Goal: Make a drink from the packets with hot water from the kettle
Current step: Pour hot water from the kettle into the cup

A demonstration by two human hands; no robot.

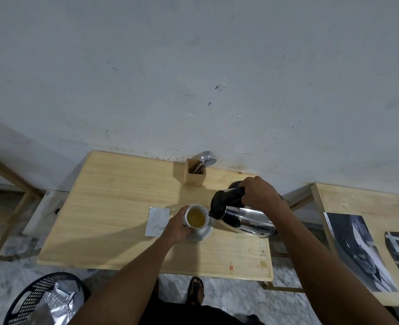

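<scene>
Table (114,207) left half bare, passable; spoon holder (195,175) blocks rear, packet (158,221) beside cup (195,216).

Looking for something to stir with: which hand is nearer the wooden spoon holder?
Right. The right hand grips the kettle handle just right of the spoon holder. The left hand holds the cup, nearer the person.

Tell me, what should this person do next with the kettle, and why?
Probably tip the kettle back upright and set it down: the cup, steadied by the left hand, already looks nearly full of yellowish liquid, while the right hand holds the spout at its rim.
</scene>
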